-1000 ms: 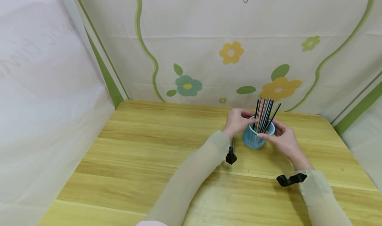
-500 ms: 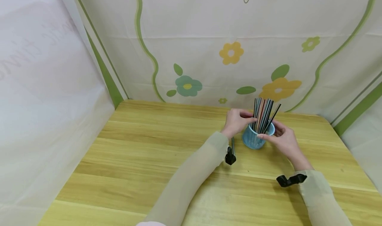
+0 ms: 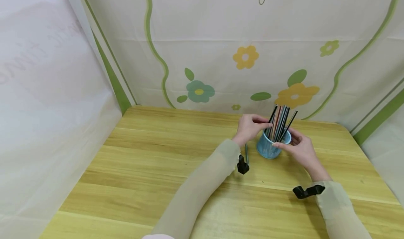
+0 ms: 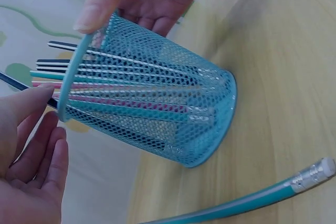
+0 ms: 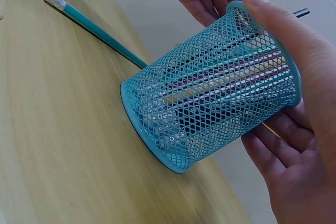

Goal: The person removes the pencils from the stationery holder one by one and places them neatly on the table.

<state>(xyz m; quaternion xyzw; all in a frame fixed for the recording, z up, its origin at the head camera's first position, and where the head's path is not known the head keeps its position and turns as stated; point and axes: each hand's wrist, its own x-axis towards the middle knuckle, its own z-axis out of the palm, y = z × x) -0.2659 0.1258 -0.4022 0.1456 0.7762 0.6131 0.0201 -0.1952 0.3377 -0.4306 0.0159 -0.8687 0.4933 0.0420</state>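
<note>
A light-blue mesh pencil cup [image 3: 265, 150] stands on the table, filled with several pencils [image 3: 280, 121] in dark, white, red and teal. My right hand [image 3: 301, 149] grips the cup from the right, its thumb at the rim and fingers behind. At the left side of the rim my left hand [image 3: 249, 128] pinches a dark pencil [image 4: 13, 81] between thumb and fingers; its lower part is inside the cup. On the wood left of the cup lies a teal pencil [image 5: 100, 34] with a white eraser [image 4: 328, 167] in a silver ferrule, partly covered by the left wrist in the head view.
The wooden table [image 3: 142, 169] runs back to a white fabric wall [image 3: 214, 56] printed with flowers, close behind the cup. Another white fabric panel [image 3: 47, 109] borders the left side. Black camera mounts [image 3: 243, 165] sit on both wrists.
The dark pencil in my left hand swings from near upright to tilted, its top now leaning right over the other pencils. My right hand and the cup stay in place.
</note>
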